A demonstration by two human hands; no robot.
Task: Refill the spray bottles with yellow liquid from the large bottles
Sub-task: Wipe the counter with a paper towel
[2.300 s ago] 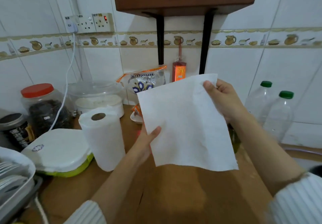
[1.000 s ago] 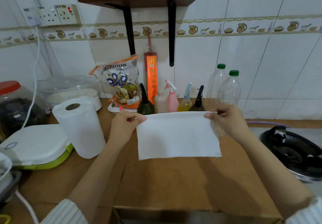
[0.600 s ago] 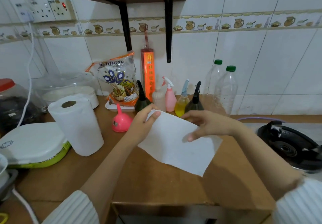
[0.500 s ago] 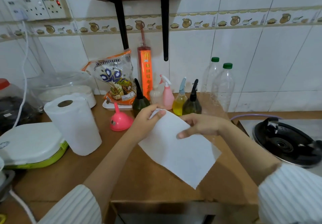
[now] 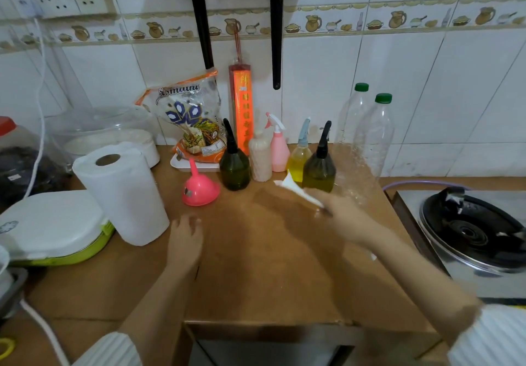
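Spray bottles wait at the back of the tabletop, so nothing here looks poured yet. Nearest, low in the frame, the left hand rests on the bare wood with its fingers loosely curled, holding nothing. To the right of centre, the right hand grips a crumpled paper towel, blurred, beside the bottles. Farther back stands a pink funnel, mouth down and unused. Behind it runs the row: 2 dark green spray bottles, a pink one and a clear one partly full of yellow liquid. At the right of the row, 2 large bottles with green caps look nearly empty, caps on. I judge the refilling barely begun: uncapping, placing the funnel and pouring all remain. A kitchen roll stands at the left.
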